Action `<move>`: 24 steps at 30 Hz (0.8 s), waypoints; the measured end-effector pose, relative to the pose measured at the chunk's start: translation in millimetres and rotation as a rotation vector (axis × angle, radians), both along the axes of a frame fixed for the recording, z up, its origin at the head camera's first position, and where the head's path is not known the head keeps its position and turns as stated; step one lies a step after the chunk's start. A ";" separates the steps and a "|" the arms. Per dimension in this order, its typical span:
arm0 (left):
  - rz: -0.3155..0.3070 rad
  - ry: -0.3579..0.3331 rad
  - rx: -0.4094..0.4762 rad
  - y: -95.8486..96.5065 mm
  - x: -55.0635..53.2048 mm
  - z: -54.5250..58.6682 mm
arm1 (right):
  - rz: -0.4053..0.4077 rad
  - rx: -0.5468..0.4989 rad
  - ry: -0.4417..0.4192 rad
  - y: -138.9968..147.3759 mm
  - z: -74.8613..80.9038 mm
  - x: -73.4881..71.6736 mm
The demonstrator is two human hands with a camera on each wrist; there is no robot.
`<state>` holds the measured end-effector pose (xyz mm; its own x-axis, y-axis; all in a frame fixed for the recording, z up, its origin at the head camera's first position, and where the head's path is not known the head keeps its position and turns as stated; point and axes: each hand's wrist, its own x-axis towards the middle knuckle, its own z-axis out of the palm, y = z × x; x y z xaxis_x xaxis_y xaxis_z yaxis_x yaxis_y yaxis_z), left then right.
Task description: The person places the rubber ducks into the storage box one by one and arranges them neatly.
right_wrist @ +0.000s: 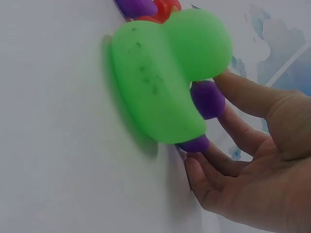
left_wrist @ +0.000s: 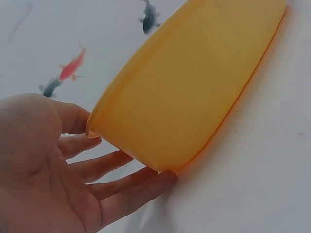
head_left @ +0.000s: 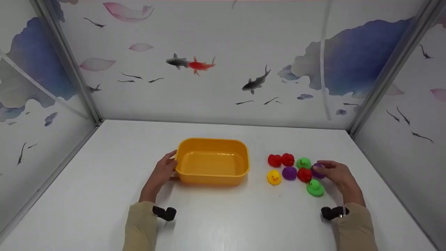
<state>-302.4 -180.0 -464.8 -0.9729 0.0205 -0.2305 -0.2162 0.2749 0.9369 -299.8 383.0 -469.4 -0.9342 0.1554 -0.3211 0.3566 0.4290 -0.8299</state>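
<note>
A yellow plastic basin [head_left: 212,179] stands on the white table. My left hand [head_left: 163,170] is at its left end, thumb by the rim and fairly straight fingers against the outer wall [left_wrist: 160,111]. Right of the basin is a group of small rubber ducks. At the group's right edge, my right hand [head_left: 336,174] pinches a purple duck [head_left: 317,171] between thumb and fingers. A green duck [head_left: 315,189] lies in front of it and partly hides it in the right wrist view, where the purple duck [right_wrist: 208,99] shows behind.
Beside the held duck are a red duck [head_left: 304,175] and another green duck [head_left: 304,163]. Further left sit a second purple duck [head_left: 289,173], a yellow duck [head_left: 274,177] and two red ones [head_left: 275,160]. Printed panels [head_left: 223,97] enclose the table's back and sides.
</note>
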 end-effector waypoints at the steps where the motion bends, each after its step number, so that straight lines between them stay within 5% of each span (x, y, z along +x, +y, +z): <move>1: 0.000 0.000 -0.005 0.4 0.0 0.4 | -0.002 -0.004 0.002 0.1 0.1 0.0; 17: -0.006 0.009 -0.002 1.1 2.1 0.3 | -0.036 0.025 0.008 0.1 -1.8 -3.9; 24: -0.017 -0.014 0.020 2.9 2.5 -2.1 | -0.056 0.024 0.073 -3.8 10.2 -0.4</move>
<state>-300.0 -177.1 -466.9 -0.9689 0.0420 -0.2440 -0.2251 0.2601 0.9390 -300.1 379.2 -459.3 -0.9447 0.2148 -0.2476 0.3192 0.4303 -0.8444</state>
